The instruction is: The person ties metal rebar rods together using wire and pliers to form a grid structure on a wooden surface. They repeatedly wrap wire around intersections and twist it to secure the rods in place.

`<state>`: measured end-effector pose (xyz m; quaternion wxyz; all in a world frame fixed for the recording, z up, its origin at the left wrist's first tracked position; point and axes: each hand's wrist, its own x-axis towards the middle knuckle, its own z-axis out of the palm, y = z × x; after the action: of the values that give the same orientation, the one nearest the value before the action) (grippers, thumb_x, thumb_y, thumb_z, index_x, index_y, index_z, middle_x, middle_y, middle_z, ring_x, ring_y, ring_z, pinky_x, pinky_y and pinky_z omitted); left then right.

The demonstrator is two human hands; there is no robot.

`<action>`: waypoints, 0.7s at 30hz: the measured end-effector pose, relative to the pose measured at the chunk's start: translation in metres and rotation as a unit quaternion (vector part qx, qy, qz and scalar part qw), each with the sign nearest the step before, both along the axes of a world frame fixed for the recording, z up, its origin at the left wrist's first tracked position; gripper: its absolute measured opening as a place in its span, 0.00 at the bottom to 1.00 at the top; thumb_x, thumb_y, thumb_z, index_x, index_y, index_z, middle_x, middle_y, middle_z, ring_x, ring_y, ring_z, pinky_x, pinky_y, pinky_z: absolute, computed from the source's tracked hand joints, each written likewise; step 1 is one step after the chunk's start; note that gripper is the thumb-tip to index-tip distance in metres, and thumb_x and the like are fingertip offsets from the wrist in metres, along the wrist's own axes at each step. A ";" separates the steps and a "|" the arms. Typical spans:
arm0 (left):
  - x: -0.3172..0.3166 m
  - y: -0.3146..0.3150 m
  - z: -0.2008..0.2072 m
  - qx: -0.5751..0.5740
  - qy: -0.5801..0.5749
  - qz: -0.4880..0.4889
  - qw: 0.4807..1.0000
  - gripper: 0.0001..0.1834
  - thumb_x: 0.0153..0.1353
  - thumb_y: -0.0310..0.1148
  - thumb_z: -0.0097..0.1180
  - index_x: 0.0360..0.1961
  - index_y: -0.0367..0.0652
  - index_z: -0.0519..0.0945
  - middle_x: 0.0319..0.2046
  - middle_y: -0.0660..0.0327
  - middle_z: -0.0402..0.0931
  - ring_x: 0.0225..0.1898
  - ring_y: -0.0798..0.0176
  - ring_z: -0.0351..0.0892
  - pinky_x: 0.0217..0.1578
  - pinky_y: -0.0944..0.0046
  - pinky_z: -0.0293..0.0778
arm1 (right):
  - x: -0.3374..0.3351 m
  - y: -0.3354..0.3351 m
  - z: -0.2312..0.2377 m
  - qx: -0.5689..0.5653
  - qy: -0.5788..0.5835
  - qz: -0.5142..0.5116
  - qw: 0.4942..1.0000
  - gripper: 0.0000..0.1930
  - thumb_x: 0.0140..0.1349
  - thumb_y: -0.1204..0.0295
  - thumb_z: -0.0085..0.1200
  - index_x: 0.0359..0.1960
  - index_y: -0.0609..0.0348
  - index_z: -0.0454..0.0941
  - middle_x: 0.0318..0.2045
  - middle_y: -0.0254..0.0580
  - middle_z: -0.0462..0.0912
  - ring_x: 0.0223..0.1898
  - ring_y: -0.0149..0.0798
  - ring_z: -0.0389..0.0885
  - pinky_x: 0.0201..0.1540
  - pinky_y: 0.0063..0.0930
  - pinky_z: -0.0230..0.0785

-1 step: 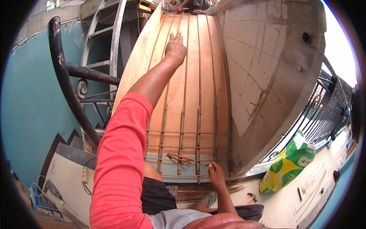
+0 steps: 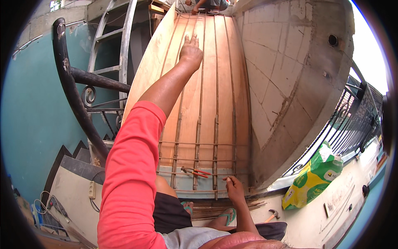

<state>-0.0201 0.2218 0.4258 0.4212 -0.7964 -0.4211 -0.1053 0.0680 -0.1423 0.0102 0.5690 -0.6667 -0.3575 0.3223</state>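
My left arm in a red sleeve reaches far up over a long plywood trough (image 2: 209, 91). At its end my left hand (image 2: 191, 53) is open, fingers stretched out, above the long steel bars (image 2: 202, 99) running along the trough. My right hand (image 2: 235, 191) is closed near the lower end of the bars; whatever it may hold is too small to make out. Left of it, red-handled pincers (image 2: 198, 172) rest on the bars. Thinner crossbars (image 2: 199, 159) lie across the long ones at the near end.
Another person crouches at the far end, a hand (image 2: 195, 10) by the bars. A rough concrete wall (image 2: 282, 83) borders the right; a black handrail (image 2: 70, 83) and metal ladder (image 2: 123, 45) stand left. On the floor are loose rods (image 2: 207, 209), a hammer (image 2: 273, 216) and a green-yellow bag (image 2: 313, 178).
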 end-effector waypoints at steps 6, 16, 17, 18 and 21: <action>0.008 -0.007 0.005 0.004 0.008 -0.009 1.000 0.24 0.67 0.31 0.55 0.64 0.38 0.78 0.79 0.54 0.53 0.81 0.52 0.45 0.78 0.44 0.45 | 0.004 0.006 0.002 0.000 0.010 0.005 1.000 0.13 0.78 0.64 0.49 0.46 0.60 0.83 0.21 0.23 0.67 0.24 0.20 0.62 0.26 0.22 0.58; 0.023 -0.005 -0.011 0.013 0.028 -0.027 0.999 0.22 0.68 0.31 0.53 0.62 0.39 0.79 0.79 0.54 0.54 0.81 0.54 0.45 0.78 0.45 0.46 | 0.001 0.007 0.005 -0.001 -0.017 -0.007 1.000 0.12 0.78 0.66 0.47 0.46 0.59 0.82 0.20 0.22 0.65 0.22 0.19 0.59 0.25 0.21 0.53; 0.023 -0.005 -0.013 0.016 0.026 -0.033 0.999 0.22 0.68 0.31 0.52 0.62 0.39 0.79 0.79 0.54 0.54 0.81 0.53 0.45 0.78 0.45 0.46 | 0.002 0.007 0.004 0.001 -0.017 -0.007 1.000 0.12 0.78 0.66 0.47 0.46 0.59 0.82 0.20 0.22 0.65 0.22 0.19 0.59 0.25 0.21 0.54; 0.024 -0.005 -0.014 0.018 0.025 -0.040 0.999 0.21 0.68 0.31 0.52 0.61 0.38 0.79 0.79 0.54 0.55 0.81 0.53 0.45 0.78 0.46 0.47 | 0.002 0.008 0.002 0.002 -0.017 -0.007 1.000 0.12 0.78 0.66 0.47 0.46 0.59 0.82 0.20 0.22 0.65 0.22 0.19 0.59 0.25 0.21 0.54; 0.026 -0.004 -0.019 0.008 0.028 -0.043 0.999 0.21 0.69 0.31 0.51 0.61 0.38 0.80 0.78 0.54 0.55 0.81 0.53 0.46 0.78 0.45 0.48 | 0.003 0.009 -0.003 0.008 -0.029 -0.006 1.000 0.12 0.79 0.66 0.47 0.46 0.59 0.82 0.20 0.22 0.65 0.22 0.19 0.59 0.24 0.21 0.54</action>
<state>0.0056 0.2174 0.4072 0.4347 -0.8130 -0.3732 -0.1042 0.0714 -0.1329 0.0072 0.5653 -0.6734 -0.3728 0.2966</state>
